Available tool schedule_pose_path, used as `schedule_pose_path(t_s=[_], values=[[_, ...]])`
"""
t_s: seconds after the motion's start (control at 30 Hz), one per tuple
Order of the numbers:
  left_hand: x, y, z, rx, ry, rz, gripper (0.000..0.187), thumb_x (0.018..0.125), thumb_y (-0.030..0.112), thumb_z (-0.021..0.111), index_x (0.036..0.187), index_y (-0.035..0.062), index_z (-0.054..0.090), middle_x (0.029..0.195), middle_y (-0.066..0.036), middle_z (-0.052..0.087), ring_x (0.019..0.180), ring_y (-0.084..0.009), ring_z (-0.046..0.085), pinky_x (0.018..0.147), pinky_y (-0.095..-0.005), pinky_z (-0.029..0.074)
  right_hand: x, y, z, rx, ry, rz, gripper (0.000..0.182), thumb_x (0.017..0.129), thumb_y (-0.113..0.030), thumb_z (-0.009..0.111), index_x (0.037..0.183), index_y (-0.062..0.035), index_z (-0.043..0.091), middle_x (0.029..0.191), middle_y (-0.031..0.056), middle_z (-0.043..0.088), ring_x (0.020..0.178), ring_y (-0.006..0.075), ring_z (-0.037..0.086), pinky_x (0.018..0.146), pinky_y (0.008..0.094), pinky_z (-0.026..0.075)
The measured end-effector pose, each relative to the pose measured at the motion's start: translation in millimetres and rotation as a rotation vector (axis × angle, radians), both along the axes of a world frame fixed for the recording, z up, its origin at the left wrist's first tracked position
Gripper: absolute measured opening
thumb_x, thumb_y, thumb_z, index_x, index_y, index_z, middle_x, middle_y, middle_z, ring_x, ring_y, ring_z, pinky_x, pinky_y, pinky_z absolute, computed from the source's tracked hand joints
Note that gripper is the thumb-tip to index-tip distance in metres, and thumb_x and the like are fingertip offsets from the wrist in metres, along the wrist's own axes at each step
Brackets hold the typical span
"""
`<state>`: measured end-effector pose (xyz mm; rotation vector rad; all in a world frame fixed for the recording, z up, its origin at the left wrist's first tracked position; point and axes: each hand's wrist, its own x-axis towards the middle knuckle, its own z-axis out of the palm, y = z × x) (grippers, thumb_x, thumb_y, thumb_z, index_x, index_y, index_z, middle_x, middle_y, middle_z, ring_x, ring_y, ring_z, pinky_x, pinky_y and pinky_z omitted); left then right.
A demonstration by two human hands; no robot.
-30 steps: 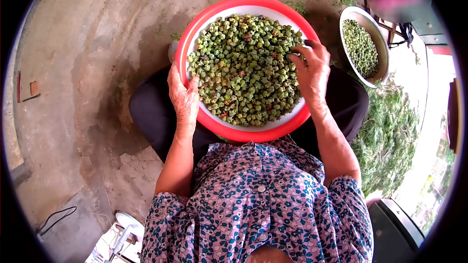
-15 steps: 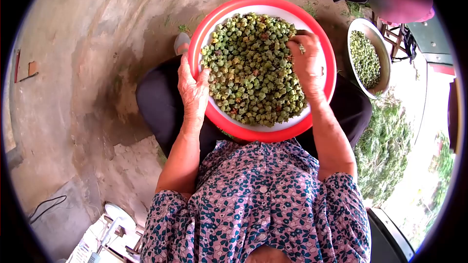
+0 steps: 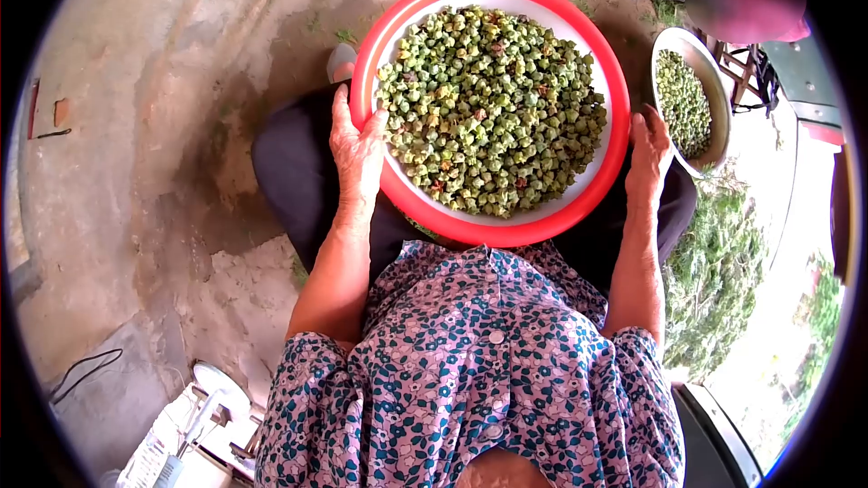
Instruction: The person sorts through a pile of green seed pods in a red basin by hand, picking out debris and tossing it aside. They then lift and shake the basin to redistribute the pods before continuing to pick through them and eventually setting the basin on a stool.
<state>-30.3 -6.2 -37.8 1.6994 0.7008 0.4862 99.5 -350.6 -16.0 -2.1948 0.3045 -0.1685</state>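
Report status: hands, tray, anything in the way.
Left hand grips tray rim, thumb inside. Right hand on the opposite rim. Tray on lap, heaped with green pods. Metal bowl of pods close to the right hand.

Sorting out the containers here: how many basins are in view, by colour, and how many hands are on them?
Red basin: 1, heaped with green pods
Metal basin: 1
Hands on the red basin: 2, left hand and right hand
Total: 2 basins, 2 hands

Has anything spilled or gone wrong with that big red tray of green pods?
Nothing stands out. The red tray rests level on the lap, the green pods heaped inside its rim, left hand and right hand on its opposite edges. No pods are visible on the ground.
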Motion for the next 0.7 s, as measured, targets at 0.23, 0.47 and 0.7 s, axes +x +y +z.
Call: schedule_pose_path(t_s=[0.23,0.47,0.7], values=[[-4.4,3.2,-7.0,0.01,0.046,-0.032,0.059,0.081,0.005,0.065,0.134,-0.0003,0.04,0.114,-0.017,0.059,0.1,-0.0251,0.059,0.089,-0.0332,0.047,-21.2,14.3,-15.8,0.576,0.112,0.111,0.056,0.084,-0.014,0.069,0.131,0.0034,0.044,0.114,0.013,0.061,0.103,0.0191,0.057,0.091,0.0299,0.044],[26.5,-19.8,27.8,1.1,-0.022,-0.38,0.025,0.075,0.011,0.068,0.099,0.0081,0.065,0.115,-0.008,0.056,0.108,-0.0269,0.05,0.092,-0.0408,0.038,-17.7,33.7,5.1,-0.157,-0.014,0.171,0.061,0.079,-0.013,0.069,0.134,-0.0079,0.043,0.11,0.0147,0.063,0.094,0.0264,0.062,0.084,0.0353,0.048],[82.6,-24.3,12.8,0.95,0.295,-0.555,0.02,0.077,0.026,0.069,0.085,0.0071,0.067,0.083,-0.008,0.062,0.086,-0.025,0.057,0.081,-0.0411,0.042,-20.0,31.6,3.2,-0.115,-0.01,0.173,0.06,0.079,-0.005,0.066,0.134,-0.0088,0.043,0.11,0.0153,0.062,0.094,0.0258,0.062,0.084,0.0345,0.048]])
